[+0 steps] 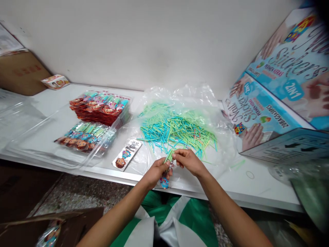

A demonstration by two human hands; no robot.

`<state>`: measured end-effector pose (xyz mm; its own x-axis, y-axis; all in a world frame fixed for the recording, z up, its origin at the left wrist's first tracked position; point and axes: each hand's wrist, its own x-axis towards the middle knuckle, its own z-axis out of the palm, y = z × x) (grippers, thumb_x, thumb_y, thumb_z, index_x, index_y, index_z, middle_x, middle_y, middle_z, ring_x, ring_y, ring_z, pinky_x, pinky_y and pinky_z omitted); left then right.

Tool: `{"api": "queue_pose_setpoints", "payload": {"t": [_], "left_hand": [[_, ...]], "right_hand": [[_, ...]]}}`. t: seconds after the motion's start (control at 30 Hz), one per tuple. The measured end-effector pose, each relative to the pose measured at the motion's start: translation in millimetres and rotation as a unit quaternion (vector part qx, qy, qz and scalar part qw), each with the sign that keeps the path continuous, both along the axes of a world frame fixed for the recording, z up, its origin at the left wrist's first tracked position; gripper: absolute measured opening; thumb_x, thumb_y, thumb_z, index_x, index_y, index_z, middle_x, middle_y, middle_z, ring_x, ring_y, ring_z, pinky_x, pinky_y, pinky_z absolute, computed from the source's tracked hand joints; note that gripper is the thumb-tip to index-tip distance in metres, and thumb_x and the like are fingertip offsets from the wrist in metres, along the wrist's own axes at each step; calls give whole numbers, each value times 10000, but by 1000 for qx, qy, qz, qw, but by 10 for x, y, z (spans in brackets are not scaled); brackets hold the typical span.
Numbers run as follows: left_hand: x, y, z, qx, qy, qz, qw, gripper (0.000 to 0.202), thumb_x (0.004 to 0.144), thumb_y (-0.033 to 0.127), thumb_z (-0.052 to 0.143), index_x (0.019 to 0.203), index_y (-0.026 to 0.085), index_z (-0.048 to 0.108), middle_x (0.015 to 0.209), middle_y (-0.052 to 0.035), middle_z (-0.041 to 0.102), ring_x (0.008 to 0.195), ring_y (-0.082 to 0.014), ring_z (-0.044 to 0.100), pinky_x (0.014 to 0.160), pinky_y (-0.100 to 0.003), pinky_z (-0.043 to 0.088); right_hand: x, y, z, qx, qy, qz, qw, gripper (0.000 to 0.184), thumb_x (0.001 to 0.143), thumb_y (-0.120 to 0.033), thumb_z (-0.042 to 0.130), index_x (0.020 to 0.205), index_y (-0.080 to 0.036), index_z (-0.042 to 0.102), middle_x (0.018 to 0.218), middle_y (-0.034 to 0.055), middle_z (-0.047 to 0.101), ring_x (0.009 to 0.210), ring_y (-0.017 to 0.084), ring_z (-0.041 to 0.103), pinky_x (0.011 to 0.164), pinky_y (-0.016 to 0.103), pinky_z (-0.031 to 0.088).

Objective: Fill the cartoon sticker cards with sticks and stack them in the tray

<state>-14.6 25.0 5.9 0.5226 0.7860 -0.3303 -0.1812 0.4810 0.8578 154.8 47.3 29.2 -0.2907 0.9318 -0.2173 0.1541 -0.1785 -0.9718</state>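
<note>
My left hand (158, 168) is closed on a small clear packet (164, 183) with a blue cartoon print at its lower end. Light green sticks (169, 155) stand out at the packet's top. My right hand (189, 161) pinches at these sticks, its thumb and forefinger by their upper ends. Just beyond both hands, a loose pile of thin green and blue sticks (177, 128) lies on a clear plastic bag (226, 140). To the left of my hands rests a flat white printed card or packet (126, 155) with a cartoon face.
Filled packets are stacked in red-brown rows (102, 108), with another row (83, 135) in front, by a clear plastic tray (51, 161). Blue Nail Stickers boxes (272, 103) stand at the right. A cardboard box (23, 72) is at the far left, and an open carton (72, 226) sits below the table.
</note>
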Motion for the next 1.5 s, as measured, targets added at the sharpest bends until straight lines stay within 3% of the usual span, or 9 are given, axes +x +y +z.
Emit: {"api": "queue_pose_setpoints", "payload": {"t": [0.33, 0.57, 0.93, 1.13, 1.3, 1.5], "left_hand": [[62, -32, 42, -2, 4, 24, 1000, 315, 779, 469, 533, 886, 183, 455, 606, 24, 568, 445, -80, 488, 466, -190, 348], [77, -43, 1, 11, -8, 30, 999, 307, 792, 469, 521, 862, 176, 460, 602, 22, 564, 442, -72, 477, 457, -183, 338], [76, -48, -20, -4, -26, 28, 999, 316, 798, 454, 524, 917, 168, 457, 625, 0, 585, 456, -88, 497, 467, -198, 346], [82, -55, -17, -3, -32, 30, 999, 306, 803, 445, 527, 905, 168, 449, 606, 5, 587, 447, -81, 481, 467, -192, 331], [77, -66, 9, -7, -40, 25, 999, 278, 815, 422, 520, 892, 166, 440, 603, 3, 593, 446, -81, 482, 468, -191, 342], [81, -66, 8, -24, -44, 24, 998, 277, 812, 420, 524, 896, 170, 438, 606, -2, 598, 432, -89, 490, 427, -185, 337]], "right_hand": [[-57, -55, -70, 71, -73, -53, 993, 69, 727, -205, 481, 761, -185, 537, 583, -43, 520, 539, 104, 520, 486, 211, 392], [-114, -108, -61, 49, -26, -77, 995, 206, 770, -304, 515, 937, -184, 503, 653, -35, 520, 583, 115, 536, 493, 223, 407], [-104, -84, -75, 98, -86, -78, 988, 29, 734, -208, 476, 752, -189, 489, 629, -41, 482, 546, 98, 464, 515, 227, 400], [-140, -106, -75, 83, -32, -91, 992, 228, 785, -291, 496, 985, -181, 499, 753, -3, 552, 672, 130, 525, 590, 253, 424], [-135, -96, -46, 90, -43, -75, 992, 174, 800, -321, 505, 879, -172, 548, 717, -7, 545, 641, 121, 508, 596, 251, 410], [-137, -94, -47, 125, -100, -91, 983, 49, 763, -231, 490, 769, -190, 517, 665, -33, 505, 594, 111, 465, 571, 242, 382]]}}
